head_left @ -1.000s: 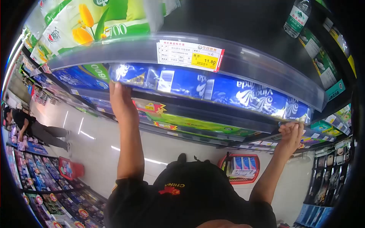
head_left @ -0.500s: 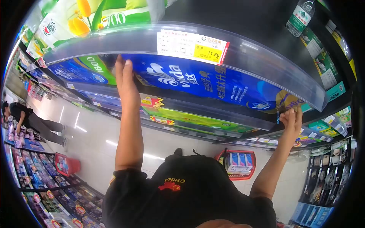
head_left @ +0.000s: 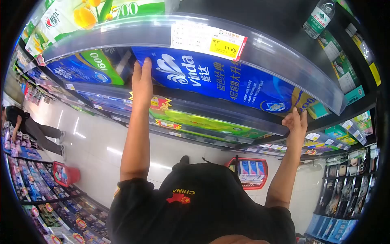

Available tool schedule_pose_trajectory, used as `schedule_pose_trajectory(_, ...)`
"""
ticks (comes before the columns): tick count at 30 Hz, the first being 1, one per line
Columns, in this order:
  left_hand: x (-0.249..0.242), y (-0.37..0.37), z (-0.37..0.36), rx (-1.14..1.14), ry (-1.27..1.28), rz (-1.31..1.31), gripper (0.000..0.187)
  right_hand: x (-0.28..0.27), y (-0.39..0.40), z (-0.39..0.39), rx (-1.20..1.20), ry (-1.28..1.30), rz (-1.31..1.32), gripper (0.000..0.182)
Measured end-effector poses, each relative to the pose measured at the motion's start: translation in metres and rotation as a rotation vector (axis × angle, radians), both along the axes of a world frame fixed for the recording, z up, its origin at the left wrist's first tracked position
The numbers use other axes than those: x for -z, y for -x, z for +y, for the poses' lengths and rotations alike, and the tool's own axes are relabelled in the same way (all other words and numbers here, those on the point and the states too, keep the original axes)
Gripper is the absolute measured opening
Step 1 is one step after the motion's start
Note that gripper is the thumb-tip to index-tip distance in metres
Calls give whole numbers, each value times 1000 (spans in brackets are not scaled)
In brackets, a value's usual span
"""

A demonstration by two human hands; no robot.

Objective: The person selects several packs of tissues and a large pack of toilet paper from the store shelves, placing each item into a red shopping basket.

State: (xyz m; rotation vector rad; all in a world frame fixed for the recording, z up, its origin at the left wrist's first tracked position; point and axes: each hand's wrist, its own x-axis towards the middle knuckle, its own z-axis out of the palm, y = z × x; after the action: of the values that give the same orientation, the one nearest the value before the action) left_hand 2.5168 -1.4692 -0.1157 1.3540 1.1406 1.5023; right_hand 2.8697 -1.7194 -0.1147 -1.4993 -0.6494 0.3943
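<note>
A long blue Vinda tissue pack (head_left: 227, 81) with a gold right end lies on the shelf under a clear price rail (head_left: 134, 34). My left hand (head_left: 142, 79) presses against its left end, fingers long and close together, thumb side partly hidden. At the gold end, my right hand (head_left: 296, 120) grips the lower corner with bent fingers. The pack is held between both hands. Another blue and green pack (head_left: 81, 69), marked 1600, lies to the left, apart from my left hand.
A price tag (head_left: 208, 42) reads 11.80. A water bottle (head_left: 319, 19) stands on the upper shelf. Green packs (head_left: 203, 122) fill a lower shelf. Behind me are a red basket (head_left: 254, 175) with boxes, another red basket (head_left: 67, 174) and a person (head_left: 30, 126) by a display.
More of the Vinda pack's front shows below the rail. My right hand has shifted left and is now more on the pack's corner; my left hand has moved slightly right.
</note>
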Motion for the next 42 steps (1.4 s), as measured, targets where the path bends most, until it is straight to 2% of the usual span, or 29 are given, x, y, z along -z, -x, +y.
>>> schedule_pose_trajectory(4, -13, 5, -10, 13, 3, 87, 61, -5, 2, -8, -9, 37, -48, 24)
schedule_pose_trajectory(7, -9, 3, -18, -47, -15, 17, 61, -5, 13, -13, -2, 11, -39, 22)
schedule_pose_trajectory(12, -4, 11, -18, 62, -3, -66, 54, -3, 16, -25, -12, -11, -7, 25)
schedule_pose_trajectory(15, -13, 13, -30, 98, 93, -63, 54, -2, 25, -26, 0, -33, -16, 24)
schedule_pose_trajectory(16, -12, 12, -32, 118, 77, -98, 64, 1, 24, -27, -28, -48, -16, 30)
schedule_pose_trajectory(19, -7, 13, -32, 51, 85, -39, 76, 9, 31, -28, 61, -70, 13, 37)
schedule_pose_trajectory(20, -4, 15, -30, 81, 51, -25, 85, 11, 32, -31, 46, -74, 10, 45)
schedule_pose_trajectory(23, -5, 12, -31, 82, 40, -16, 81, 9, 31, -36, 24, -72, 2, 59)
schedule_pose_trajectory(24, 1, 17, -24, 142, 98, -67, 75, 13, 27, -38, 11, -100, -7, 57)
schedule_pose_trajectory(27, 11, 15, -18, -31, 72, -9, 68, 19, 25, -41, 9, -100, -30, 59)
schedule_pose_trajectory(29, 24, 25, -5, -70, 49, 68, 69, 16, 31, -40, 39, -87, -15, 63)
schedule_pose_trajectory(31, 18, 22, -14, 42, 107, -45, 81, 29, 35, -38, 94, -185, 70, 67)
schedule_pose_trajectory(33, 28, 21, -18, -52, 30, -47, 70, 37, 46, -39, 122, -295, 60, 60)
schedule_pose_trajectory(35, 15, 5, -44, -177, -336, 103, 56, 62, 55, -45, 163, -308, -4, 52)
schedule_pose_trajectory(37, 27, 10, -58, -302, -460, 184, 41, 97, 64, -55, 179, -277, -5, 44)
schedule_pose_trajectory(38, 23, 2, -74, -355, -445, 141, 40, 117, 69, -61, 177, -242, 23, 39)
schedule_pose_trajectory(40, 47, 3, -91, -186, -521, 16, 32, 162, 79, -71, 208, -80, 45, 36)
schedule_pose_trajectory(41, 58, 6, -100, -2, -617, 118, 27, 186, 83, -79, 240, 47, 37, 36)
schedule_pose_trajectory(42, 66, -1, -115, 126, -544, 122, 24, 211, 86, -87, 271, 173, 30, 37)
